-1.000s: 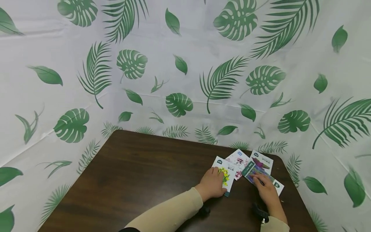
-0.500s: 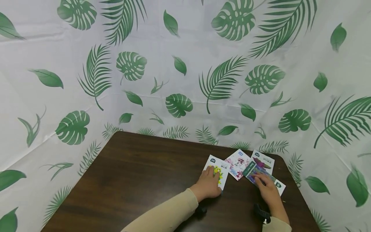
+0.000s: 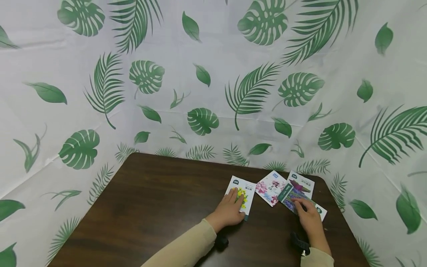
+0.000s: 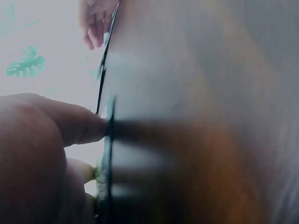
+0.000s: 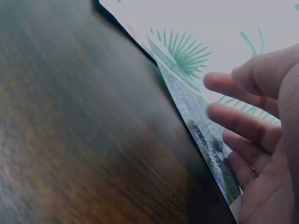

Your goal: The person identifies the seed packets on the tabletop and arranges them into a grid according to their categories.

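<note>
Several flower-print cards lie on the dark wooden table near its far right corner. My left hand lies flat on a white card with yellow flowers, fingers straight. To its right lies a pink-flower card, then a card with a purple flower. My right hand rests with straight fingers on a card with a purple and green print, which overlaps another white card. In the right wrist view the fingertips touch that card lightly.
A white cloth with green leaf prints hangs behind and at both sides of the table. The table's right edge is close to the cards. Black wrist camera mounts sit under both forearms.
My left hand has slid the yellow-flower card to the left, away from the pink-flower card, so a gap shows between them. The right hand has stayed on its card.
</note>
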A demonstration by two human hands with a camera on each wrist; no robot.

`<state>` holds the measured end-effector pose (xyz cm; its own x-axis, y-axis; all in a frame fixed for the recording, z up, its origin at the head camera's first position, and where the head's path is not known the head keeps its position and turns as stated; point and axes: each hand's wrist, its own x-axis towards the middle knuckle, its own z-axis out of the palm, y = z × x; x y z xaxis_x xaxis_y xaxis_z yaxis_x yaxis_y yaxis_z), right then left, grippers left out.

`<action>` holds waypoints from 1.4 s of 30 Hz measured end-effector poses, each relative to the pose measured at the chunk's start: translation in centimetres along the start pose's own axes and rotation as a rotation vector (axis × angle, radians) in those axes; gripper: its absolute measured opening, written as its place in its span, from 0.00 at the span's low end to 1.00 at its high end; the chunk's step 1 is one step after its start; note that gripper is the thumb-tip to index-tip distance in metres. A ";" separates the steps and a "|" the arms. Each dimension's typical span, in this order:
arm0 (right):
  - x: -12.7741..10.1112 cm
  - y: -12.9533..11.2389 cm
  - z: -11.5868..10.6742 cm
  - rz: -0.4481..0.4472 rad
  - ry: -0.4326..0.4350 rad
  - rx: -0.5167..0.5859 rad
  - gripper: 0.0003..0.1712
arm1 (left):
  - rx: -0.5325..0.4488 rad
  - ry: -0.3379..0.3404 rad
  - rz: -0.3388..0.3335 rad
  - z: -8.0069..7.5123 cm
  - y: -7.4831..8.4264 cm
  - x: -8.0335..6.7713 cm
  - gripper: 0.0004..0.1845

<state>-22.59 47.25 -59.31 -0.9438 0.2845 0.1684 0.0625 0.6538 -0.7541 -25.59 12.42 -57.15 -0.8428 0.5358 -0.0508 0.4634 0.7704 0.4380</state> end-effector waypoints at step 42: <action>0.3 -0.3 0.9 -0.072 -0.015 -0.034 0.20 | -0.110 0.070 -0.126 -3.8 -8.8 -2.2 0.40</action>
<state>-23.21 46.52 -59.59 -0.9510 0.2255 0.2114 0.0053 0.6957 -0.7183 -28.89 3.13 -57.51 -0.9111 0.4089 -0.0511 0.3229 0.7854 0.5280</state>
